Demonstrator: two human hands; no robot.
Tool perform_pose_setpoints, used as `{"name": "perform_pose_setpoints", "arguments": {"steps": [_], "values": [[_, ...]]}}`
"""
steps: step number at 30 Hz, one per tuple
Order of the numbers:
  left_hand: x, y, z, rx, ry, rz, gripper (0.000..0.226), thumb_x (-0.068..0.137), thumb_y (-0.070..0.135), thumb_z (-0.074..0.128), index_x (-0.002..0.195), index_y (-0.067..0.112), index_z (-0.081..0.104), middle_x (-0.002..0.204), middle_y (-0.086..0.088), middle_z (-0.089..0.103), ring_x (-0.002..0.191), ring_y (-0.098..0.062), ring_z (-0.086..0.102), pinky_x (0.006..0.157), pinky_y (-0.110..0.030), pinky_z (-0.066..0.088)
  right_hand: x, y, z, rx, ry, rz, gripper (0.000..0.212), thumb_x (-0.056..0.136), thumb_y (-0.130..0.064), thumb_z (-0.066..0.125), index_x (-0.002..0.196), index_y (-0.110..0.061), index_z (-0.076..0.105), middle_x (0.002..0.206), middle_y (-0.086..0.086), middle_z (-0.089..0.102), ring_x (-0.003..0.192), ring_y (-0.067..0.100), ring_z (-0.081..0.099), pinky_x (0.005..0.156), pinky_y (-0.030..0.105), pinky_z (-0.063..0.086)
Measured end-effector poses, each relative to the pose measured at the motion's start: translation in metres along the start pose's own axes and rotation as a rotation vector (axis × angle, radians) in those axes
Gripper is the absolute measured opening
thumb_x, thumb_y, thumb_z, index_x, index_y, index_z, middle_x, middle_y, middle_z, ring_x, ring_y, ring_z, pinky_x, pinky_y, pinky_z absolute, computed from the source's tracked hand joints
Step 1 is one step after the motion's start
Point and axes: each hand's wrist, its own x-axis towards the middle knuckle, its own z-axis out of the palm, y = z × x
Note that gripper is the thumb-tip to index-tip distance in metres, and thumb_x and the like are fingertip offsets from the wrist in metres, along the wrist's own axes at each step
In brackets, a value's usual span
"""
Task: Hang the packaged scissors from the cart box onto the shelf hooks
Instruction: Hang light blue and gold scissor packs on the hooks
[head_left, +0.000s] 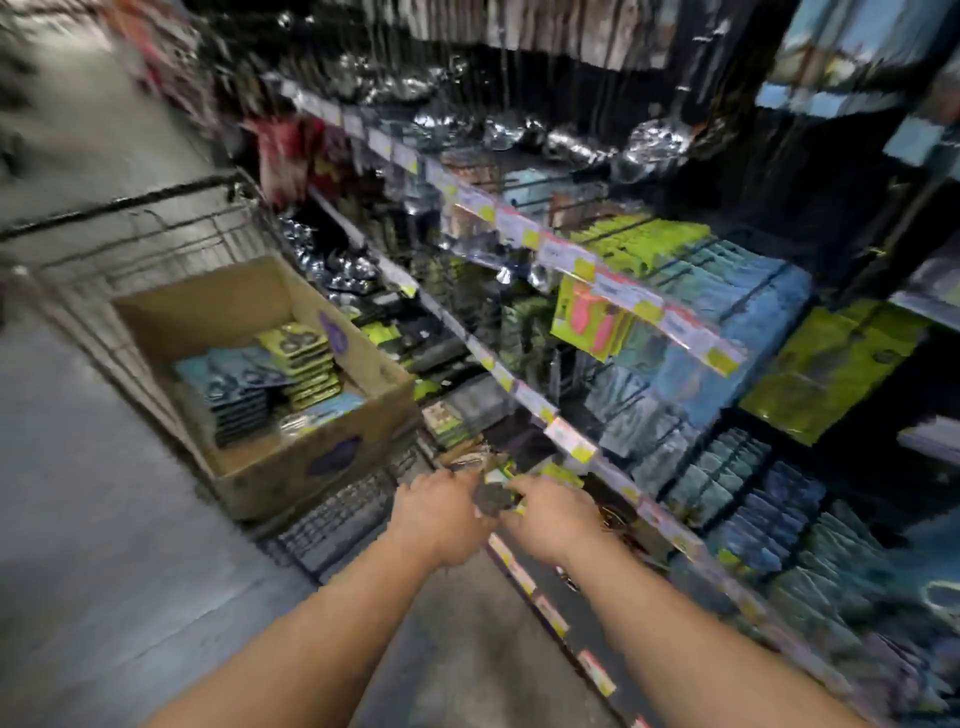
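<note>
A person stocking a shop aisle reaches both arms forward and down toward a low tier of the shelf (566, 441), where the left hand (441, 514) and the right hand (545, 514) meet around a small dark-and-green scissors pack (496, 496). Both hands seem to have fingers closed on the pack, though heavy motion blur hides exactly how each finger lies. To the left and farther off, a cardboard box (291, 467) sits in a wire cart (171, 234), still holding stacked packs (275, 374) in blue and lime-green card, so much of the load looks yet to be hung. To the right, the shelf rows carry hanging packs (727, 312) in matching colours, fronted by price-tag strips (623, 291).

The step in hand appears to be the hanging itself: the pack is out of the box and brought low to the shelf face, near a dark gap between the displayed goods. No hook can be made out at the hands. The next move likely calls for lining up the pack's hang hole with a hook tip and sliding it back. The blurred frame suggests quick movement, so a missed hook is the plain risk.
</note>
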Motion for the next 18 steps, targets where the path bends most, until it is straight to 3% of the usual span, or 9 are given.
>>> {"name": "perform_pose_setpoints", "arguments": {"steps": [4,11,18], "values": [[-0.005,-0.103,-0.023,-0.016,0.044,-0.119,0.058,0.088,0.062,0.051,0.135,0.029,0.050,0.137,-0.006,0.054,0.129,-0.030,0.049,0.104,-0.039,0.040,0.036,-0.102,0.013,-0.026,0.003,-0.114,0.039,0.090,-0.050,0.055,0.124,-0.032,0.060,0.126,0.005,0.062,0.120,0.029,0.056,0.095,0.036,0.044],[-0.016,-0.243,-0.053,-0.088,0.067,-0.266,0.055,0.086,0.058,0.054,0.133,0.030,0.052,0.132,-0.006,0.057,0.124,-0.030,0.053,0.101,-0.039,0.045,0.079,-0.242,0.034,-0.031,-0.032,-0.245,0.047,0.091,-0.049,0.054,0.136,-0.034,0.052,0.132,0.006,0.056,0.126,0.028,0.050,0.101,0.036,0.039],[-0.013,-0.303,-0.063,-0.144,0.090,-0.324,0.061,0.087,0.058,0.054,0.141,0.030,0.046,0.140,-0.006,0.052,0.130,-0.029,0.048,0.107,-0.039,0.040,0.102,-0.301,0.045,-0.081,-0.045,-0.277,0.046,0.089,-0.050,0.056,0.130,-0.030,0.057,0.133,0.005,0.058,0.127,0.027,0.050,0.104,0.037,0.041]]}}
